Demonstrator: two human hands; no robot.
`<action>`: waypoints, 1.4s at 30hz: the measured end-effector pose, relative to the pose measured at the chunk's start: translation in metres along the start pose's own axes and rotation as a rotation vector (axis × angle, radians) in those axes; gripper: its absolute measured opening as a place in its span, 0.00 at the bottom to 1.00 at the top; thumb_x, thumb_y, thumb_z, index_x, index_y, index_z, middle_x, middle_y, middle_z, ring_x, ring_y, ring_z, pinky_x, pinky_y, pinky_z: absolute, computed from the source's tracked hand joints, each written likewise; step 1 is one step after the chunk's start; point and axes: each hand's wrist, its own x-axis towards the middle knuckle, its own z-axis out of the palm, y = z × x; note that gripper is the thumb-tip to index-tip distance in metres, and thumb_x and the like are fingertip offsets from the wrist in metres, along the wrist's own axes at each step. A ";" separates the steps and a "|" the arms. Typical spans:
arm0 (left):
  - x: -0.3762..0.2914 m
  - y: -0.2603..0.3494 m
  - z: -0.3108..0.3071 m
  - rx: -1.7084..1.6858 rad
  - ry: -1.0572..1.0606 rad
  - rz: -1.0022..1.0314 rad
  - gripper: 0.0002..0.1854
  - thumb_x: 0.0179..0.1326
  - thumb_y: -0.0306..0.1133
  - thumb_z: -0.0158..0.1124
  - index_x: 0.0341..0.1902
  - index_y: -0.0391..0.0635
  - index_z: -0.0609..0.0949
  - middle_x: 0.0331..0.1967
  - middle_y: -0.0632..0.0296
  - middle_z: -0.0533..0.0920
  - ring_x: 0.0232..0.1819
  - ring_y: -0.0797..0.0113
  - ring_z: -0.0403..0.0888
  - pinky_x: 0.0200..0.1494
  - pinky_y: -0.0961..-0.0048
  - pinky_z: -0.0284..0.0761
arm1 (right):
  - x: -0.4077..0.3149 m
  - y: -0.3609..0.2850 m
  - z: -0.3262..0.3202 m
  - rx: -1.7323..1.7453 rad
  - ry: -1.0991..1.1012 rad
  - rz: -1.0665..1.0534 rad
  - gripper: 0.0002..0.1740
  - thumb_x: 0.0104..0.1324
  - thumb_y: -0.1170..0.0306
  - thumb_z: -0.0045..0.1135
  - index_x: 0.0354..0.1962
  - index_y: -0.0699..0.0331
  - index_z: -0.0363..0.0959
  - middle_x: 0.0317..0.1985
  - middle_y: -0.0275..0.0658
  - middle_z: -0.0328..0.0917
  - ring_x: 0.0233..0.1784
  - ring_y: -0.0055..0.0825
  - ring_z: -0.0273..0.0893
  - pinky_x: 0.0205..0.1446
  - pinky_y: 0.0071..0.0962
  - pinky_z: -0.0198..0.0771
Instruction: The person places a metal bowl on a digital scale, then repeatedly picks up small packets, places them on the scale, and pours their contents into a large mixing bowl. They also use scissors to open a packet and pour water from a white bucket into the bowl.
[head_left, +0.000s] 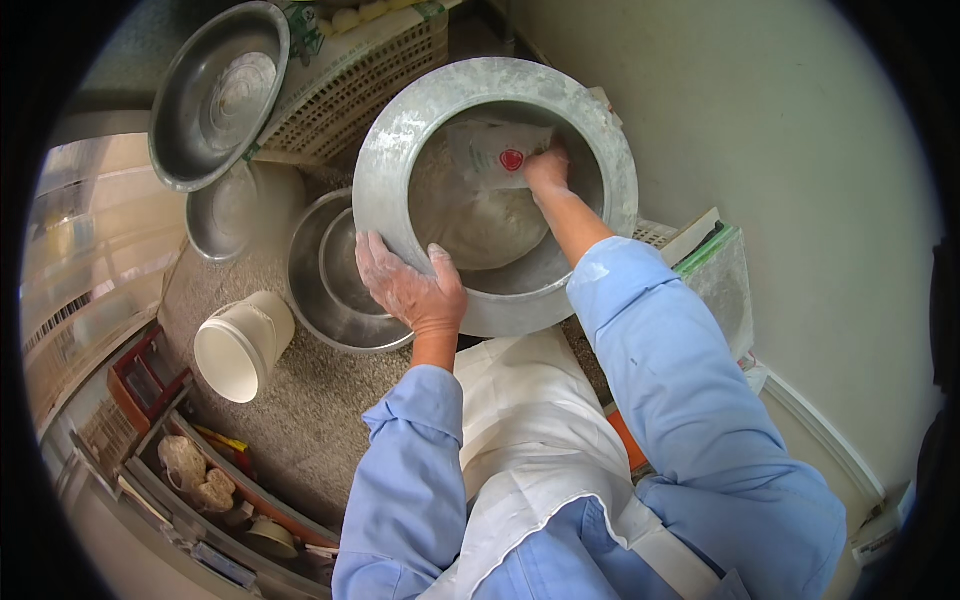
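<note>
In front of me is a large metal basin (495, 315) with a broad, flour-dusted rim. Pale dough or flour mixture (487, 232) covers part of its inside. My left hand (414, 289), dusted white, grips the rim at the lower left, thumb lying over its top. Reaching into the basin, my right hand (550, 166) holds a whitish, translucent plastic piece (487, 154) with a red round mark. This could be a bag or a flexible scraper; I cannot tell which. It is over the mixture, and its lower edge looks blurred.
A wide metal bowl (306, 277) sits left of the basin, near a white plastic bucket (229, 360) on its side. Behind are a tilted metal bowl (180, 142) and a plastic crate (360, 97). A drawer (262, 502) holds bags at lower left. A wall (810, 187) bounds the right.
</note>
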 end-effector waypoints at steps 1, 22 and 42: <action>0.000 0.000 0.000 0.000 -0.003 -0.006 0.41 0.50 0.39 0.60 0.65 0.31 0.59 0.66 0.37 0.58 0.68 0.42 0.53 0.69 0.52 0.48 | -0.001 -0.001 -0.001 -0.008 -0.002 -0.009 0.30 0.55 0.78 0.51 0.59 0.66 0.63 0.57 0.54 0.70 0.63 0.47 0.66 0.65 0.34 0.62; -0.001 0.000 0.000 -0.006 0.000 -0.007 0.41 0.50 0.39 0.60 0.66 0.32 0.59 0.66 0.38 0.58 0.69 0.44 0.53 0.70 0.52 0.47 | -0.008 -0.018 -0.016 -0.011 -0.069 -0.034 0.29 0.52 0.75 0.55 0.55 0.63 0.68 0.54 0.53 0.73 0.61 0.49 0.68 0.64 0.37 0.64; -0.001 -0.001 0.001 -0.013 0.005 -0.004 0.41 0.50 0.39 0.60 0.66 0.33 0.58 0.66 0.38 0.58 0.69 0.43 0.53 0.69 0.52 0.47 | -0.010 -0.019 -0.019 -0.019 -0.051 -0.167 0.27 0.53 0.74 0.56 0.54 0.63 0.68 0.50 0.55 0.74 0.56 0.54 0.70 0.60 0.42 0.66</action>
